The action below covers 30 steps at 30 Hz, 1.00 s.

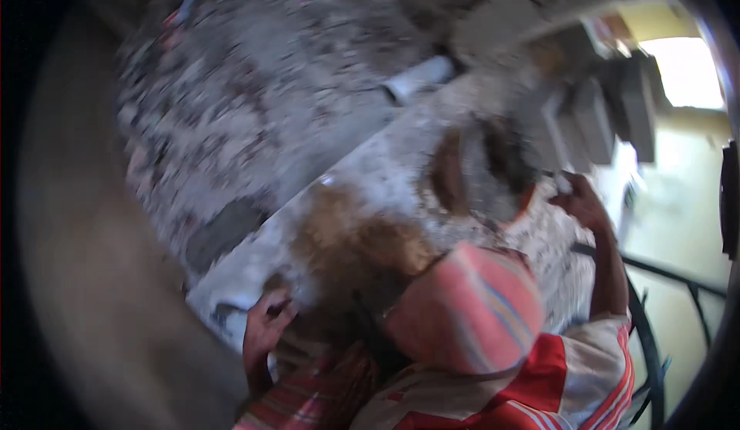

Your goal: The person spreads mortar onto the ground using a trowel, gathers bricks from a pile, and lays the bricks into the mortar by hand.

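Note:
I squat with a pink striped cloth over my bent knee. At the right, my right hand reaches forward, its fingers closed round a thin dark piece that is too blurred to name. Beside those fingers sits a shallow, orange-edged pan with grey, mortar-like stuff in it. At the lower left, my left hand is curled low over the pale slab; a small dark spot shows between thumb and fingers, and I cannot tell what it is. Between the hands lie blurred tan-brown patches.
Beyond the slab's edge spreads broken rubble, with a light pipe piece at the border. Grey blocks stand at the upper right. A dark metal rail runs at the right. A brown blurred surface fills the left side.

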Each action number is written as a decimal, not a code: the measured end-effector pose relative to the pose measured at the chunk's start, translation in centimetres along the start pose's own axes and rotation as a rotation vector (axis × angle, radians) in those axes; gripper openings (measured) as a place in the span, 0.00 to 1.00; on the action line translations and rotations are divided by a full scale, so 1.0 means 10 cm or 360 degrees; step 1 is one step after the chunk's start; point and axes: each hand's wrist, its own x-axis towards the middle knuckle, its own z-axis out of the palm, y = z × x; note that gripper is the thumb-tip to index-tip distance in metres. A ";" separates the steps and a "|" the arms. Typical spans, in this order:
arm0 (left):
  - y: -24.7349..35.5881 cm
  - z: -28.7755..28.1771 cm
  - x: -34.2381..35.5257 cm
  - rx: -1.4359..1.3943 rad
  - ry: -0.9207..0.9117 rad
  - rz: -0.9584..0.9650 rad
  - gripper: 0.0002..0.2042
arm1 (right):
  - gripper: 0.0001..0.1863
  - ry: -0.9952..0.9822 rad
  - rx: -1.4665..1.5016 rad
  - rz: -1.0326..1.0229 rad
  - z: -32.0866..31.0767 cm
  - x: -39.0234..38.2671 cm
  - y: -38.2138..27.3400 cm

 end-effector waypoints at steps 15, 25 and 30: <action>-0.17 0.15 -0.34 0.0289 -0.0067 0.0120 0.25 | 0.31 -0.0687 -0.0674 -0.1096 1.17 0.47 -3.59; -0.51 0.23 -0.60 0.0217 0.0155 0.0276 0.28 | 0.13 -0.0793 -0.0970 -0.2628 3.71 -0.47 -5.00; -0.49 0.23 -0.79 0.0146 0.0160 0.0183 0.27 | 0.16 -0.0680 -0.0803 -0.2419 4.01 -0.58 -4.82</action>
